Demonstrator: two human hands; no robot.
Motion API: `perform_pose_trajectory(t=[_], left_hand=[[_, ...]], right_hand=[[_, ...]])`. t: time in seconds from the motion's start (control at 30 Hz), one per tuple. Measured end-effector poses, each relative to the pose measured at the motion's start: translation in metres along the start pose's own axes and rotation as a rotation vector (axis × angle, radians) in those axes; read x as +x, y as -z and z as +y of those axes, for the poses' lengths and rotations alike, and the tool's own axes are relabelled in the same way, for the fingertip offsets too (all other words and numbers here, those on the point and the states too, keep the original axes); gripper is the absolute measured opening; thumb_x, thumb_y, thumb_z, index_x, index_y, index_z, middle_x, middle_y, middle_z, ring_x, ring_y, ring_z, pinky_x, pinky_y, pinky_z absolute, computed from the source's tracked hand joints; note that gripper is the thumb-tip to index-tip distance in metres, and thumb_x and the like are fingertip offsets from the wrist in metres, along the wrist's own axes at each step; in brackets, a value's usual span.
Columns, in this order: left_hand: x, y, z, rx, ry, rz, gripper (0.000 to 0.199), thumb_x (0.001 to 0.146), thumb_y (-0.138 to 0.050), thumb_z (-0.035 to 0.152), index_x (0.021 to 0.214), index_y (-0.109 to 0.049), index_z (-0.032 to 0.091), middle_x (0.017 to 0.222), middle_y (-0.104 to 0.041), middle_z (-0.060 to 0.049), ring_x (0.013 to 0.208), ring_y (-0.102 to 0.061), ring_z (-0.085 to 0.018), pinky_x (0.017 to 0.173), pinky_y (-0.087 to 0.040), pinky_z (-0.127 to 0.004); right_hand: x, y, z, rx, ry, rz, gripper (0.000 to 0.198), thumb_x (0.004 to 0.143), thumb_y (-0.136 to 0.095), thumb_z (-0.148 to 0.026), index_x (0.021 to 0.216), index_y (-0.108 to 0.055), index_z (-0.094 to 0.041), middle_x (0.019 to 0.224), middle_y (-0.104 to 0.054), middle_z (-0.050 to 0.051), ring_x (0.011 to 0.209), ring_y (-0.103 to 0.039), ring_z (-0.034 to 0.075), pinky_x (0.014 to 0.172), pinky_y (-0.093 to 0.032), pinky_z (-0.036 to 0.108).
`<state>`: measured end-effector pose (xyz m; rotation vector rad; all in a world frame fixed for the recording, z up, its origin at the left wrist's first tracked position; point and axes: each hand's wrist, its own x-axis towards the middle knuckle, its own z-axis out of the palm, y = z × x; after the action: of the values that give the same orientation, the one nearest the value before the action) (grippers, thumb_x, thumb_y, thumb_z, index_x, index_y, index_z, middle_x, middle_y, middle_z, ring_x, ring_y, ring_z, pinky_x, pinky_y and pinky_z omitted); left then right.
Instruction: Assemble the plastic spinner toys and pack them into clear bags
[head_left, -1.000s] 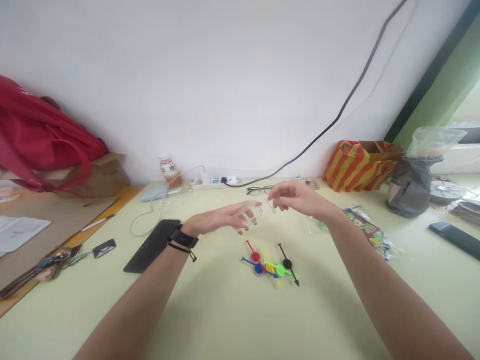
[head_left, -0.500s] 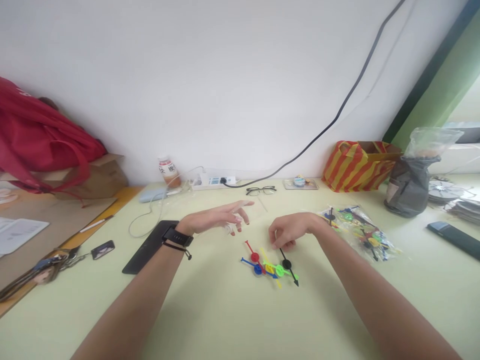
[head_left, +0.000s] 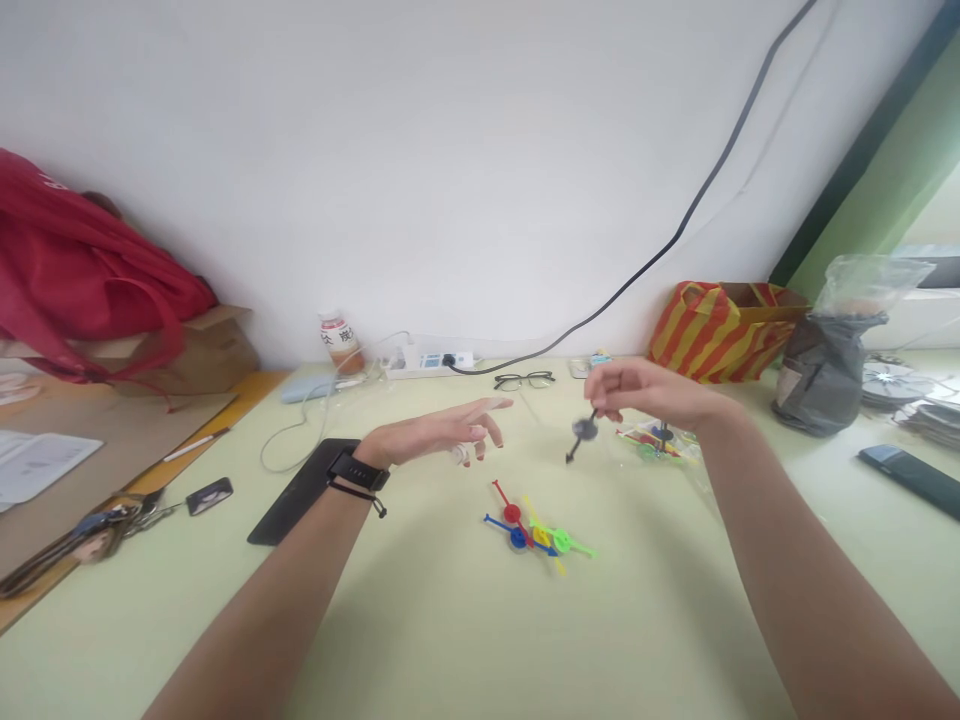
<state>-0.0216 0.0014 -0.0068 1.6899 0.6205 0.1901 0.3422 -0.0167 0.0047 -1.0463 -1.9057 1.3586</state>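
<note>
Pinched in the fingers of my right hand (head_left: 626,390) is a black arrow spinner (head_left: 584,429), raised above the table with its arrow tip pointing down and left. My left hand (head_left: 442,432) hovers over the table with its fingers apart and nothing in them. Below and between the hands lies a small overlapping group: a red arrow spinner (head_left: 511,513), a blue arrow spinner (head_left: 518,539), a yellow one (head_left: 541,534) and a green one (head_left: 562,541). A clear plastic bag with more coloured spinners (head_left: 660,440) is partly hidden behind my right wrist.
Eyeglasses (head_left: 525,380) and a power strip (head_left: 427,366) lie near the wall, with a drink bottle (head_left: 343,345) to the left. A black tablet-like slab (head_left: 296,500) rests under my left wrist. A striped bag (head_left: 720,335) and a grey bag (head_left: 817,375) stand at the right.
My right hand has lifted the black spinner off the group and carried it up and to the right. My left hand has barely moved.
</note>
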Motion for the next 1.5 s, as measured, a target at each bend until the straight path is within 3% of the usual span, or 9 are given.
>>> perform_pose_trajectory(t=[0.1,0.17,0.57,0.7,0.87,1.07,1.27,1.37,1.5], left_hand=[[0.002,-0.003,0.001,-0.033,-0.025,-0.013,0.073,0.098,-0.06,0.053,0.162,-0.032,0.034,0.13,-0.059,-0.011,0.103,-0.059,-0.022,0.089,-0.049,-0.036],[0.003,-0.006,0.001,-0.053,-0.043,-0.026,0.073,0.098,-0.06,0.052,0.162,-0.031,0.033,0.129,-0.059,-0.011,0.103,-0.058,-0.022,0.089,-0.049,-0.036],[0.015,-0.023,0.005,-0.044,-0.132,0.003,0.073,0.096,-0.062,0.05,0.161,-0.033,0.033,0.131,-0.055,-0.012,0.102,-0.057,-0.022,0.09,-0.049,-0.037],[0.015,-0.022,0.005,-0.043,-0.129,0.002,0.072,0.095,-0.062,0.05,0.16,-0.035,0.033,0.131,-0.057,-0.012,0.101,-0.058,-0.022,0.088,-0.048,-0.037],[0.014,-0.018,0.003,-0.077,-0.135,0.046,0.077,0.095,-0.063,0.049,0.163,-0.03,0.034,0.128,-0.059,-0.012,0.099,-0.058,-0.022,0.088,-0.048,-0.037],[0.012,-0.014,0.002,-0.185,-0.16,0.123,0.073,0.098,-0.056,0.06,0.161,-0.033,0.032,0.134,-0.058,-0.015,0.106,-0.059,-0.025,0.087,-0.048,-0.037],[0.022,-0.023,-0.003,-0.42,-0.089,0.122,0.081,0.097,-0.03,0.079,0.156,-0.041,0.024,0.122,-0.067,-0.017,0.087,-0.065,-0.024,0.077,-0.048,-0.035],[0.029,-0.027,-0.012,-0.439,-0.065,0.057,0.071,0.1,-0.042,0.071,0.143,-0.055,0.016,0.099,-0.07,-0.013,0.073,-0.062,-0.019,0.074,-0.048,-0.034],[0.035,-0.022,-0.024,-0.445,-0.12,0.249,0.042,0.098,-0.064,0.05,0.117,-0.069,0.013,0.089,-0.065,-0.008,0.075,-0.061,-0.015,0.073,-0.049,-0.029]], right_hand=[[0.002,-0.001,-0.005,0.081,0.146,0.307,0.029,0.079,-0.084,-0.039,0.096,-0.069,-0.019,0.083,-0.068,0.004,0.072,-0.059,0.015,0.07,-0.048,0.031],[0.007,-0.01,-0.011,0.07,0.193,0.392,0.03,0.08,-0.084,-0.04,0.095,-0.069,-0.02,0.081,-0.067,0.003,0.071,-0.058,0.015,0.07,-0.048,0.031],[0.041,-0.083,-0.027,-0.324,0.229,0.34,0.017,0.085,-0.073,-0.037,0.082,-0.069,-0.02,0.077,-0.074,0.004,0.071,-0.065,0.018,0.064,-0.044,0.029],[0.044,-0.089,-0.026,-0.379,0.235,0.287,0.02,0.089,-0.07,-0.04,0.084,-0.072,-0.021,0.08,-0.074,0.003,0.075,-0.064,0.019,0.066,-0.044,0.029],[0.036,-0.084,-0.036,-0.332,0.26,0.328,0.049,0.104,-0.044,-0.054,0.085,-0.074,-0.02,0.09,-0.074,0.005,0.085,-0.063,0.02,0.072,-0.044,0.031],[0.022,-0.069,-0.041,-0.295,0.24,0.134,0.017,0.086,-0.07,-0.036,0.092,-0.077,-0.021,0.079,-0.071,0.003,0.063,-0.055,0.015,0.056,-0.042,0.027],[0.028,-0.075,-0.039,-0.144,0.399,0.328,0.011,0.082,-0.057,-0.018,0.08,-0.068,-0.021,0.087,-0.072,0.006,0.089,-0.067,0.022,0.08,-0.054,0.035],[0.029,-0.076,-0.04,-0.139,0.459,0.371,0.008,0.084,-0.057,-0.018,0.078,-0.061,-0.021,0.092,-0.07,0.007,0.095,-0.067,0.023,0.085,-0.053,0.036],[0.03,-0.069,-0.033,-0.153,0.345,0.484,0.013,0.088,-0.06,-0.025,0.101,-0.062,-0.023,0.114,-0.068,0.007,0.092,-0.067,0.02,0.082,-0.054,0.035]])
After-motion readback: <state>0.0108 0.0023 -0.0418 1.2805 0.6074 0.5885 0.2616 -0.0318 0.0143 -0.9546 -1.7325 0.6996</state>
